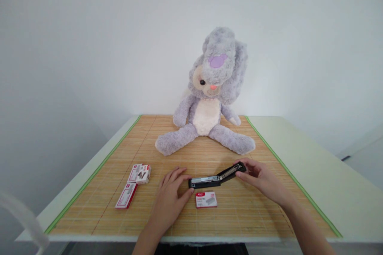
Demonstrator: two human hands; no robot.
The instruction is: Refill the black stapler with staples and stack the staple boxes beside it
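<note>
A black stapler lies opened out flat on the bamboo mat, its metal channel showing. My left hand rests beside its left end, fingers together, touching that end. My right hand pinches the raised right end of the stapler between thumb and fingers. A small red and white staple box lies just in front of the stapler, between my hands.
Two more staple boxes lie to the left, one open and one flat. A grey plush rabbit sits at the back of the mat against the white wall. The pale table extends to the right.
</note>
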